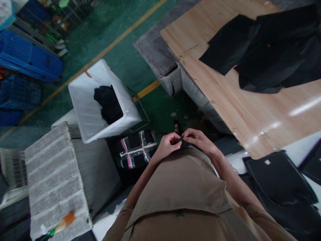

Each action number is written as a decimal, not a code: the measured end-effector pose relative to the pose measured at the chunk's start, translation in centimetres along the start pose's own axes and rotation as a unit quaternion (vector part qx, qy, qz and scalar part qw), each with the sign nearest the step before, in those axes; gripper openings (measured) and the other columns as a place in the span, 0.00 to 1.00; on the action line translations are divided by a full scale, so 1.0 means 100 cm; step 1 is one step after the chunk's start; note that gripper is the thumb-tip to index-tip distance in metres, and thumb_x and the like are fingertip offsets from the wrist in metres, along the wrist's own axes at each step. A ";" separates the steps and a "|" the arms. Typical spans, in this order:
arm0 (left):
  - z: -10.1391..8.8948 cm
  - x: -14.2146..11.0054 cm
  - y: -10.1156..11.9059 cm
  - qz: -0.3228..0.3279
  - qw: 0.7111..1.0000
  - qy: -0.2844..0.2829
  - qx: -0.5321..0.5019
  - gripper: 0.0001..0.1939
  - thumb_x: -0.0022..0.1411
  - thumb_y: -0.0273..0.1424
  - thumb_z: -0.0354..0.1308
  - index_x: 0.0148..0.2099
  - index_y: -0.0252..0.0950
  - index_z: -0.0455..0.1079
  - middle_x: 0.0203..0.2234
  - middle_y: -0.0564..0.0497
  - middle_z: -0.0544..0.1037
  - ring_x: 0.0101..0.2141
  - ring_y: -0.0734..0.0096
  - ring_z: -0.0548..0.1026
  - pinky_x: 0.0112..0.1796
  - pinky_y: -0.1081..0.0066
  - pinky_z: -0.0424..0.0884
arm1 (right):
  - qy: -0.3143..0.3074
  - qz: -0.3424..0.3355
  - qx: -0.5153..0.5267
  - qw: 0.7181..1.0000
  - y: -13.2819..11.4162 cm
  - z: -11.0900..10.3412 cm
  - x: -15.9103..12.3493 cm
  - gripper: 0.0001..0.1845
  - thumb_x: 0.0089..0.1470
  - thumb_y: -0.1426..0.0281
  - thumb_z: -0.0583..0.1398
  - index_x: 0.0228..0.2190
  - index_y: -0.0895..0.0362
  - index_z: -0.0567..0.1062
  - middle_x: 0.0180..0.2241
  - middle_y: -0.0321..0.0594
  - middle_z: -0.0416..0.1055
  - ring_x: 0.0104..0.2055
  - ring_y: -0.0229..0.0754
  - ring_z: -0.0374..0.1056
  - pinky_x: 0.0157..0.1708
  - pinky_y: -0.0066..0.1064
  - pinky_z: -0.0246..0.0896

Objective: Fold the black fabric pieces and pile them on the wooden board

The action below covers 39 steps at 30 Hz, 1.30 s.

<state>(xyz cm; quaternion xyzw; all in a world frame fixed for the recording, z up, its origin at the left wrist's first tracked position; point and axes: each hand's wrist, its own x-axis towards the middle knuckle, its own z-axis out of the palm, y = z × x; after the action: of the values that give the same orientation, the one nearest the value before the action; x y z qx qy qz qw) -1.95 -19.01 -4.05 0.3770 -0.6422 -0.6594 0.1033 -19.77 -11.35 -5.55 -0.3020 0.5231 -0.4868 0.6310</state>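
Close in front of the brown apron (185, 180), my two hands meet over a small piece of dark fabric (184, 144). My left hand (169, 144) pinches it from the left side, thumb and fingers together. From the right, my right hand (198, 139) has its fingertips closed on the same fabric. Most of the fabric is hidden behind the hands and the apron, so its full shape does not show.
A wooden table (225, 110) at the right bears black fabric pieces (273, 53). Left of me stand a white bin (85, 103) with dark cloth inside, a strapped bundle (136, 149) and a grey-topped stand (55, 180) with a bottle (65, 222). Black padded pieces (281, 177) lie lower right.
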 end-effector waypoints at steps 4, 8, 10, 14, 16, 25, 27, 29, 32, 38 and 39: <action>-0.001 0.000 0.001 0.005 1.000 -0.006 0.006 0.08 0.55 0.33 0.62 0.34 0.33 0.69 0.25 0.54 0.70 0.26 0.77 0.65 0.28 0.76 0.62 | 0.003 0.004 0.003 1.000 0.002 0.000 0.000 0.13 0.47 0.60 0.68 0.28 0.57 0.75 0.29 0.36 0.71 0.32 0.39 0.64 0.33 0.31 0.57; -0.002 0.000 0.001 0.006 1.000 -0.011 0.011 0.09 0.54 0.33 0.62 0.34 0.33 0.69 0.25 0.55 0.70 0.26 0.77 0.65 0.28 0.76 0.61 | 0.002 0.004 0.003 1.000 0.003 -0.001 0.000 0.14 0.46 0.60 0.68 0.28 0.57 0.74 0.31 0.37 0.71 0.34 0.40 0.65 0.34 0.32 0.58; -0.002 0.000 0.001 0.007 1.000 -0.011 0.011 0.09 0.55 0.33 0.63 0.34 0.33 0.69 0.25 0.55 0.70 0.26 0.77 0.65 0.28 0.76 0.61 | 0.000 0.007 0.007 1.000 0.003 -0.001 0.001 0.14 0.46 0.60 0.68 0.28 0.57 0.74 0.32 0.37 0.72 0.34 0.40 0.65 0.34 0.32 0.58; -0.003 0.001 0.002 -0.003 1.000 0.000 0.011 0.12 0.56 0.37 0.63 0.34 0.32 0.70 0.25 0.54 0.71 0.26 0.76 0.66 0.28 0.75 0.61 | 0.006 0.003 0.005 1.000 0.005 0.002 0.003 0.14 0.46 0.60 0.68 0.27 0.57 0.74 0.32 0.37 0.71 0.34 0.39 0.65 0.35 0.32 0.58; -0.005 0.001 0.004 -0.012 1.000 0.001 0.012 0.12 0.58 0.38 0.61 0.35 0.32 0.71 0.26 0.53 0.72 0.27 0.75 0.67 0.29 0.75 0.62 | 0.015 0.002 -0.001 1.000 0.007 0.004 0.004 0.16 0.45 0.59 0.69 0.27 0.57 0.73 0.30 0.36 0.70 0.32 0.39 0.64 0.34 0.31 0.57; -0.024 -0.002 0.010 -0.049 0.998 0.032 -0.015 0.12 0.59 0.38 0.60 0.33 0.33 0.71 0.25 0.55 0.69 0.28 0.76 0.64 0.29 0.76 0.59 | -0.010 -0.036 -0.068 0.997 0.000 0.003 0.008 0.16 0.49 0.58 0.67 0.28 0.57 0.73 0.26 0.34 0.68 0.30 0.38 0.61 0.31 0.30 0.54; -0.025 -0.001 0.010 -0.054 0.998 0.024 -0.007 0.13 0.59 0.39 0.60 0.32 0.33 0.70 0.24 0.56 0.67 0.27 0.76 0.63 0.28 0.76 0.58 | -0.010 -0.046 -0.092 0.995 -0.003 0.003 0.009 0.15 0.50 0.57 0.66 0.28 0.57 0.73 0.26 0.33 0.67 0.30 0.38 0.61 0.31 0.30 0.55; -0.025 -0.001 0.012 -0.053 0.998 0.009 0.010 0.15 0.60 0.41 0.59 0.30 0.33 0.69 0.23 0.56 0.66 0.26 0.76 0.62 0.27 0.76 0.57 | -0.025 -0.048 -0.103 0.993 -0.006 0.004 0.010 0.15 0.52 0.57 0.65 0.29 0.57 0.73 0.26 0.33 0.67 0.29 0.38 0.61 0.31 0.30 0.55; -0.026 0.000 0.017 -0.034 0.999 -0.009 0.040 0.17 0.61 0.41 0.57 0.28 0.33 0.67 0.21 0.56 0.64 0.25 0.76 0.60 0.27 0.75 0.55 | -0.052 -0.053 -0.099 0.992 -0.007 0.005 0.013 0.16 0.52 0.57 0.65 0.28 0.57 0.72 0.26 0.33 0.66 0.29 0.37 0.61 0.30 0.29 0.55; -0.036 -0.002 0.019 -0.026 0.998 0.011 0.057 0.16 0.62 0.37 0.55 0.25 0.34 0.63 0.21 0.56 0.59 0.25 0.76 0.58 0.27 0.74 0.53 | -0.086 -0.068 -0.139 0.984 -0.005 -0.015 0.014 0.15 0.50 0.58 0.66 0.30 0.57 0.73 0.28 0.33 0.68 0.32 0.39 0.64 0.34 0.30 0.57; -0.038 -0.002 0.018 -0.027 0.998 0.020 0.057 0.15 0.62 0.37 0.55 0.25 0.34 0.62 0.21 0.56 0.59 0.25 0.76 0.58 0.27 0.74 0.53 | -0.090 -0.068 -0.154 0.982 -0.004 -0.020 0.013 0.15 0.50 0.58 0.66 0.30 0.57 0.74 0.28 0.34 0.69 0.32 0.39 0.64 0.34 0.30 0.57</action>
<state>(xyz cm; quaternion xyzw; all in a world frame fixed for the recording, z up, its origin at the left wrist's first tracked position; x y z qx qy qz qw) -0.05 -22.08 -1.95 0.4123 -0.6662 -0.6166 0.0768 -21.80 -12.48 -6.20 -0.4733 0.5114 -0.4132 0.5863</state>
